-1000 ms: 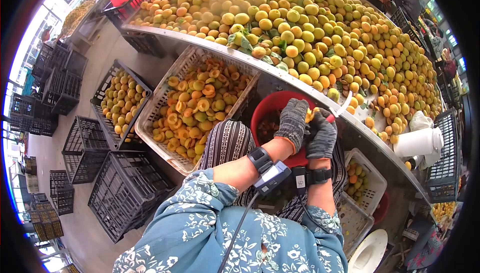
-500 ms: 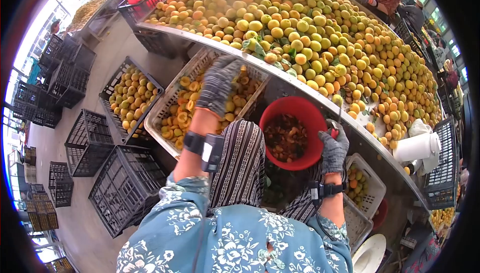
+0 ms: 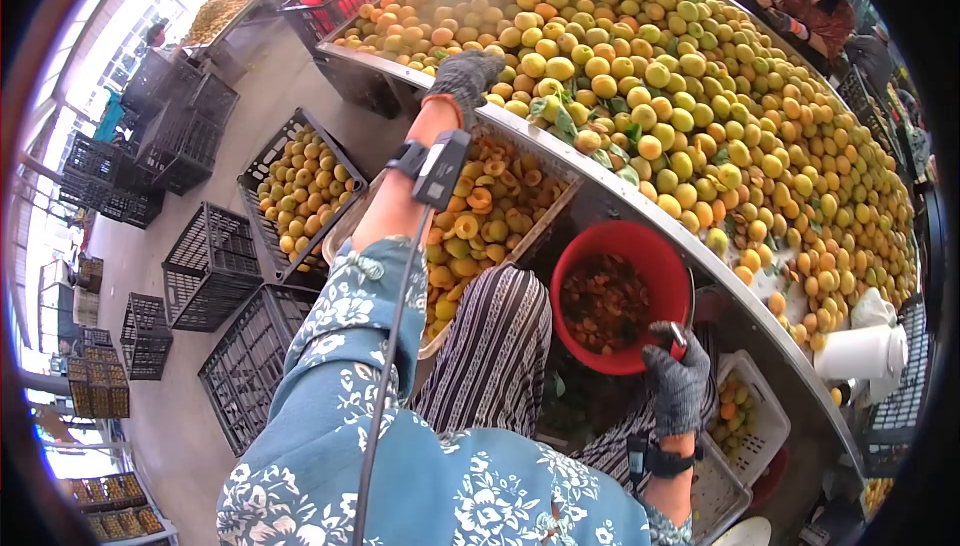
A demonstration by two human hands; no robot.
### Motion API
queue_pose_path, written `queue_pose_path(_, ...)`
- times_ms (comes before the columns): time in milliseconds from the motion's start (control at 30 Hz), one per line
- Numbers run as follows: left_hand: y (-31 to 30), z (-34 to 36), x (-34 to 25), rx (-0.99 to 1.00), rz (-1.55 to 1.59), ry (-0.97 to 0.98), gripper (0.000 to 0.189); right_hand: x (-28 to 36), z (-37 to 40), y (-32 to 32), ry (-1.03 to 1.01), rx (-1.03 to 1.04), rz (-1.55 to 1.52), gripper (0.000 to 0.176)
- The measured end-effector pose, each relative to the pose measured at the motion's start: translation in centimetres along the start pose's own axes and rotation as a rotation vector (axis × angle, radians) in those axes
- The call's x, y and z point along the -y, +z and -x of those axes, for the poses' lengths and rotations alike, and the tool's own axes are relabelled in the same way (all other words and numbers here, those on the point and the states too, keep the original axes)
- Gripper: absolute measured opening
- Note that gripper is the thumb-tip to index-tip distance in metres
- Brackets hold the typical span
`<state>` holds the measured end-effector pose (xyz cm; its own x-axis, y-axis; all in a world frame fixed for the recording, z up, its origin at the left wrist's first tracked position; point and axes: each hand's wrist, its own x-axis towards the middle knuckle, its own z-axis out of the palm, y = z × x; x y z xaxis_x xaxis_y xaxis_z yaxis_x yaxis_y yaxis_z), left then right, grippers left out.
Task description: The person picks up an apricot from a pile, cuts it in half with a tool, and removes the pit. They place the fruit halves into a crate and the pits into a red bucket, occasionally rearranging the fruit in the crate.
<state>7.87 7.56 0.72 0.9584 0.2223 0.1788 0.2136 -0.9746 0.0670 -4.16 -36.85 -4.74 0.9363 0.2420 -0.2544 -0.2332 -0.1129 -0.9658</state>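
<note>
My left hand [image 3: 468,78], in a grey knit glove, reaches over the table's metal edge and touches the near side of the apricot pile [image 3: 640,76]. Its fingertips are hidden among the fruit, so its grip does not show. Below that arm a pale crate [image 3: 568,196] holds halved apricots. My right hand [image 3: 678,381], also gloved, is closed around a small knife [image 3: 680,342] with a red handle, beside the rim of a red bucket [image 3: 672,256]. Brownish-orange scraps [image 3: 605,301] lie in the bucket.
A black crate of whole apricots [image 3: 305,191] stands on the floor at left, near stacked black crates [image 3: 210,266]. A white crate with fruit [image 3: 765,426] is at my lower right. A white container [image 3: 860,351] stands at the table's right end. Another person [image 3: 815,11] sits across the table.
My left hand has moved from above the crate of halved apricots up to the pile on the table. My right hand stays by the bucket with the knife. The view has shifted.
</note>
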Motion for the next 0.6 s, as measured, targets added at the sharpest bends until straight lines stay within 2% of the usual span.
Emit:
queue_pose_path(33, 1.4, -2.4, 1.3, 0.019, -0.069, 0.011, 0.054, -0.7, -0.2, -0.4, 0.046, -0.001, -0.015, 0.032)
queue_pose_path(67, 4.3, -4.9, 3.5, -0.156, -0.118, 0.228, 0.036, -1.0, -0.4, -0.6, 0.050, 0.009, -0.025, 0.032)
queue_pose_path(100, 4.8, -5.9, 3.7, -0.330, -0.163, 0.448, 0.024, -1.2, -0.6, -0.7, 0.087, -0.004, -0.043, 0.033)
queue_pose_path(133, 5.8, -7.2, 2.9, -0.150, 0.125, 0.104, 0.029, -1.3, -0.8, -0.9, 0.124, -0.018, -0.060, 0.034)
queue_pose_path(167, 5.5, -7.6, 1.0, -0.072, 0.464, -0.229, 0.031, -1.6, -1.1, -1.0, 0.127, -0.011, -0.067, 0.034)
queue_pose_path(267, 7.6, -10.6, 0.7, -0.049, 0.322, -0.176, 0.036, -1.8, -2.1, -0.9, 0.163, -0.028, -0.051, 0.033)
queue_pose_path(333, 8.7, -12.0, 0.7, 0.080, 0.281, -0.222, 0.042, -2.1, -2.7, -0.8, 0.189, -0.020, -0.067, 0.033)
queue_pose_path(367, 8.3, -12.1, -0.1, 0.081, 0.274, -0.224, 0.042, -2.2, -3.0, -0.7, 0.211, -0.015, -0.076, 0.032)
queue_pose_path(433, 6.2, -11.2, -2.7, 0.223, 0.185, -0.279, 0.048, -2.1, -3.5, -0.4, 0.192, -0.012, -0.077, 0.032)
queue_pose_path(500, 6.8, -11.4, -3.0, 0.189, 0.133, -0.295, 0.046, -2.0, -3.7, -0.2, 0.197, -0.002, -0.040, 0.031)
queue_pose_path(567, 7.8, -11.1, -2.7, -0.013, 0.285, -0.421, 0.047, -2.1, -3.7, 0.0, 0.170, -0.010, -0.034, 0.031)
queue_pose_path(600, 8.1, -10.7, -1.8, -0.108, 0.426, -0.378, 0.056, -1.9, -3.7, 0.0, 0.175, -0.014, -0.049, 0.030)
